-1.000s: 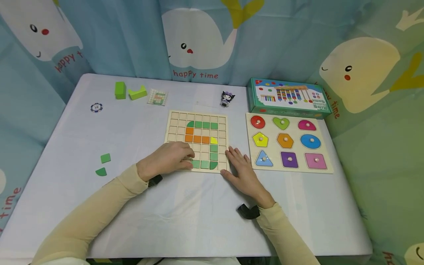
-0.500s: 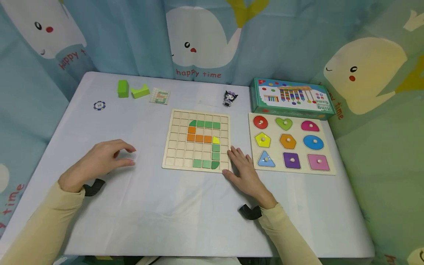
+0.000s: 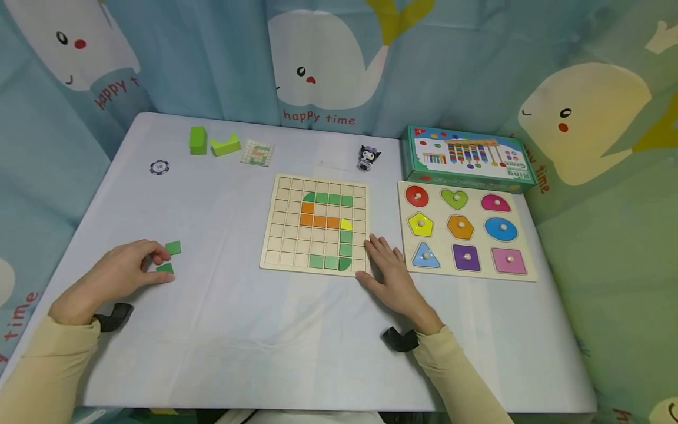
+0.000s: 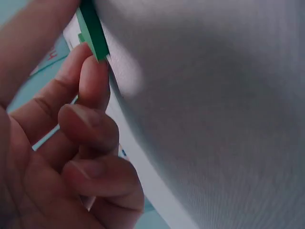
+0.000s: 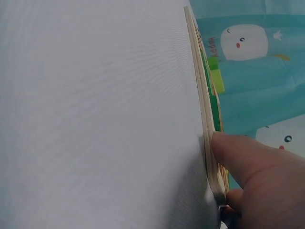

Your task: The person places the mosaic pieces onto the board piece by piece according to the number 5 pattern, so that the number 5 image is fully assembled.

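Note:
My left hand is at the table's left side, with thumb and fingertips at both sides of a green quarter-round tile, pinching it. In the left wrist view this green tile shows between thumb and fingers. Just beyond the fingertips lies a green square tile. My right hand rests at the right edge of the wooden grid board, its fingers fairly straight; the right wrist view has the thumb against the board's edge. Green, orange and yellow tiles form an S-like figure on the grid.
A shape puzzle board with knobs lies at right, before a green game box. Along the back are a small figurine, a pattern card, green blocks and a poker chip. Patterned curtains enclose the table.
My left hand has left the grid board's lower edge and moved left to the two loose green tiles. The right hand stays at the board's edge.

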`<state>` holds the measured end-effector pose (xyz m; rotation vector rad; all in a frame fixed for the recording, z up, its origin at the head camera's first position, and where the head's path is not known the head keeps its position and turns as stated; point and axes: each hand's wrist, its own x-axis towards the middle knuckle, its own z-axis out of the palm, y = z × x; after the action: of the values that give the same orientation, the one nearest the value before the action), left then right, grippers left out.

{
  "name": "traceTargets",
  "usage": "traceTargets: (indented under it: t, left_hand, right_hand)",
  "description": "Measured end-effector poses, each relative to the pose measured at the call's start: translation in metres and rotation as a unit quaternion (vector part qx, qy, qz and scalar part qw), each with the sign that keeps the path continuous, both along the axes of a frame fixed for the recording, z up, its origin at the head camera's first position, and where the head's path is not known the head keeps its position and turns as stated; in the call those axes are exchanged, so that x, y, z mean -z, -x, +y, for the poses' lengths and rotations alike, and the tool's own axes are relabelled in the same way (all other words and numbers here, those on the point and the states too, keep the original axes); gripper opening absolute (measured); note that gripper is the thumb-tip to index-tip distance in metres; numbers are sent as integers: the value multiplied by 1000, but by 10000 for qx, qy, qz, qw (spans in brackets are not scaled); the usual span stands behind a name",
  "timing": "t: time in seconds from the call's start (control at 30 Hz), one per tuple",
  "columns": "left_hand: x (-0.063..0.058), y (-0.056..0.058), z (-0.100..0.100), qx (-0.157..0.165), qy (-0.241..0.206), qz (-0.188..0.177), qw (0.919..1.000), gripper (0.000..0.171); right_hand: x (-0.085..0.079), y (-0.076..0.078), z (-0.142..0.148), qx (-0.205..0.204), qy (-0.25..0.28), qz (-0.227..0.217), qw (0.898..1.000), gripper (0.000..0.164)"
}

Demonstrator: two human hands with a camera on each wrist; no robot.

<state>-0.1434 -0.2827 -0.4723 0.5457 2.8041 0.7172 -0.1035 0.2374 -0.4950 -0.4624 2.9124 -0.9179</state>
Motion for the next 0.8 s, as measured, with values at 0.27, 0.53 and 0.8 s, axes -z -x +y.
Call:
traceTargets:
  t: [0.27,0.53,0.8]
  left_hand:
    - [-2,-5,1,-141,105,133,9998,32]
    - [-20,-10,29,55,-13,864,9962,26]
    - [-34,9,100,906,-506,1007,9895,27]
  right_hand:
    - [1,1,-1,-8,-34,-2,10000,71]
    - [-1,2,1,-10,-91,68,9999,72]
    - [1,0,0,-18,-3,46,10000,71]
